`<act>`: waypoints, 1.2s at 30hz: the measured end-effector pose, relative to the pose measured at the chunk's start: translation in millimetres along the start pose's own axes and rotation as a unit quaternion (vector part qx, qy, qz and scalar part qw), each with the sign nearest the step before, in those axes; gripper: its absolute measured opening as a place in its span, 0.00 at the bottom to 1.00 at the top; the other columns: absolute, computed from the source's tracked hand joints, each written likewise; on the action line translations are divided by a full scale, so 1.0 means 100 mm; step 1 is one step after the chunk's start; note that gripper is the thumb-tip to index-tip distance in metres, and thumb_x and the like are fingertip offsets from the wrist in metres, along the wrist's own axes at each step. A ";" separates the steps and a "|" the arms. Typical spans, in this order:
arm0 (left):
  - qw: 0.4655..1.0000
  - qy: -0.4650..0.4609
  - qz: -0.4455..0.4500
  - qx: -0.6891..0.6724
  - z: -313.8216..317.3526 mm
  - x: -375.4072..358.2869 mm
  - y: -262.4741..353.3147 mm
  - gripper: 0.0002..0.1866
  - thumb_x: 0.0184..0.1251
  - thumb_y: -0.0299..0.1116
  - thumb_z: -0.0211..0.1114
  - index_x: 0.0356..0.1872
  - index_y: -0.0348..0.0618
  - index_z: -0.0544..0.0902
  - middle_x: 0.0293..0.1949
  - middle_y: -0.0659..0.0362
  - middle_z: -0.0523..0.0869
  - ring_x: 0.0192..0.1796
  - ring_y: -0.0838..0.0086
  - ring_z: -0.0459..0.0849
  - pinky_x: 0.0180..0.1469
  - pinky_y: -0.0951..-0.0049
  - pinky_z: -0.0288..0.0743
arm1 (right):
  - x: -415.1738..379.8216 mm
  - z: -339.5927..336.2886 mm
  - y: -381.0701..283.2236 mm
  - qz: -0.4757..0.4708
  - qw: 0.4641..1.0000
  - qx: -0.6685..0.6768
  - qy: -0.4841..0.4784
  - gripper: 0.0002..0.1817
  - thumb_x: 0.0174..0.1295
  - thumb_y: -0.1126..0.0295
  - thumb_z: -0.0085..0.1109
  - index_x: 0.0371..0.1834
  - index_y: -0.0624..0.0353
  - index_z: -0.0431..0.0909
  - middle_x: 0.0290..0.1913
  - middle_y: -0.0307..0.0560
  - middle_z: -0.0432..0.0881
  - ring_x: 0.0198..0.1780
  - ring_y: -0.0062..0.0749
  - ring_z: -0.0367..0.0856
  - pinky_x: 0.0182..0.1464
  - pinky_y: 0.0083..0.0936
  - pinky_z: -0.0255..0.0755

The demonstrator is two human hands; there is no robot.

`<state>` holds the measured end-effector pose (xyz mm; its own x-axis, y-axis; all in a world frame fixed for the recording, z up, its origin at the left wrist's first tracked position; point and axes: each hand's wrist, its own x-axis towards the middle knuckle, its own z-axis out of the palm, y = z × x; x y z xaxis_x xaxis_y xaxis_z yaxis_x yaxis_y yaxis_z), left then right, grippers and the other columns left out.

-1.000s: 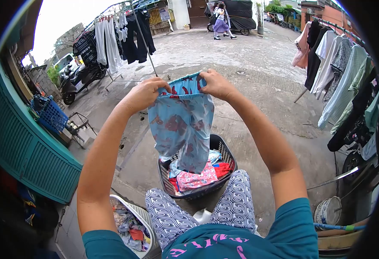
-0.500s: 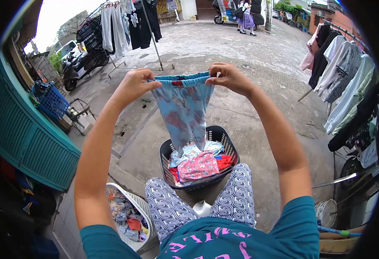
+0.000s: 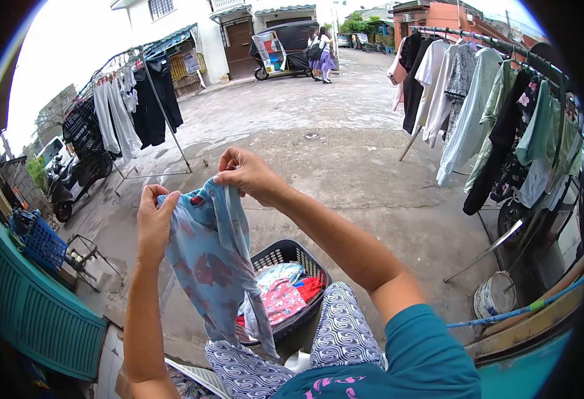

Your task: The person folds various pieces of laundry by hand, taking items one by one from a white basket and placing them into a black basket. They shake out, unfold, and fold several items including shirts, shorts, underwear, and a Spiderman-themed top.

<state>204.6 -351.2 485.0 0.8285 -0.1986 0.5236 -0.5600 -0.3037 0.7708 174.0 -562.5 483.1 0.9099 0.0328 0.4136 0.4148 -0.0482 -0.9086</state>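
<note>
A pair of light blue patterned pants (image 3: pixel 205 266) hangs by its elastic waistband between my two hands. My left hand (image 3: pixel 153 216) pinches one end of the waistband, and my right hand (image 3: pixel 244 178) grips the other end, a little higher and to the right. The legs dangle down over my left knee and cover part of a dark laundry basket (image 3: pixel 320 272). Inside that basket lie folded clothes, among them a pink flowered cloth (image 3: pixel 280 298), a red cloth (image 3: pixel 310 288) and a light blue printed cloth (image 3: pixel 283 274).
Low at left, a white basket (image 3: pixel 195 376) of clothes is partly cut off. Clothes hang on a rack (image 3: pixel 167 100) at left and another rack (image 3: pixel 404 149) at right. A white pail (image 3: pixel 493 296) stands at right. Two people (image 3: pixel 321 56) are on the far street.
The pants moved left and lower and turned at an angle, the waistband now bunched with my hands closer together. The view has swung to the right and up.
</note>
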 end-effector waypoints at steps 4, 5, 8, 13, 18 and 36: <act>0.996 -0.045 -0.010 -0.077 0.20 -0.22 0.30 0.10 0.60 0.32 0.60 0.36 0.43 0.69 0.30 0.66 0.71 0.32 0.87 0.66 0.33 0.85 0.64 | -0.09 0.38 -0.14 -0.011 0.997 0.065 -0.033 0.14 0.53 0.69 0.58 0.38 0.66 0.71 0.29 0.43 0.73 0.30 0.22 0.75 0.24 0.18 0.73; 0.995 -0.040 -0.020 -0.087 0.20 -0.24 0.36 0.10 0.59 0.30 0.60 0.39 0.43 0.69 0.32 0.65 0.72 0.33 0.87 0.68 0.34 0.86 0.64 | -0.08 0.40 -0.18 -0.004 0.996 0.066 -0.052 0.13 0.55 0.72 0.53 0.43 0.68 0.72 0.32 0.44 0.72 0.34 0.24 0.74 0.29 0.18 0.75; 0.968 -0.050 -0.022 -0.244 0.14 -0.27 0.42 0.13 0.59 0.27 0.59 0.43 0.42 0.68 0.34 0.64 0.74 0.36 0.86 0.71 0.38 0.86 0.65 | -0.16 0.32 -0.22 -0.127 0.985 0.051 -0.102 0.12 0.55 0.78 0.48 0.43 0.66 0.73 0.35 0.42 0.72 0.37 0.23 0.74 0.32 0.16 0.74; 0.961 -0.082 0.010 -0.265 0.17 -0.31 0.45 0.18 0.57 0.21 0.57 0.48 0.41 0.66 0.40 0.61 0.76 0.44 0.82 0.74 0.49 0.82 0.65 | -0.09 0.16 -0.24 -0.389 0.861 -0.326 0.008 0.17 0.44 0.70 0.65 0.41 0.43 0.79 0.43 0.42 0.72 0.46 0.34 0.71 0.46 0.29 0.70; 0.943 -0.077 0.032 -0.322 0.19 -0.30 0.46 0.19 0.57 0.22 0.58 0.50 0.41 0.66 0.42 0.60 0.77 0.44 0.81 0.75 0.48 0.82 0.66 | 0.00 0.05 -0.26 -0.295 0.929 -0.188 -0.123 0.22 0.48 0.59 0.64 0.45 0.54 0.75 0.44 0.44 0.77 0.49 0.35 0.74 0.49 0.29 0.67; 0.967 -0.001 0.255 0.012 0.32 -1.03 -0.66 0.13 0.42 0.20 0.68 0.30 0.42 0.77 0.37 0.54 0.78 0.42 0.61 0.78 0.41 0.69 0.72 | 0.01 0.13 -0.92 -0.112 0.934 -0.240 -0.238 0.17 0.53 0.60 0.64 0.40 0.61 0.77 0.31 0.34 0.77 0.35 0.16 0.72 0.36 0.19 0.68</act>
<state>156.4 -340.1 368.6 0.4449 -0.3289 0.8330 -0.8953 -0.1870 0.4044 136.6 -544.9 566.5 0.7392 0.5310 0.4144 0.6555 -0.4259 -0.6236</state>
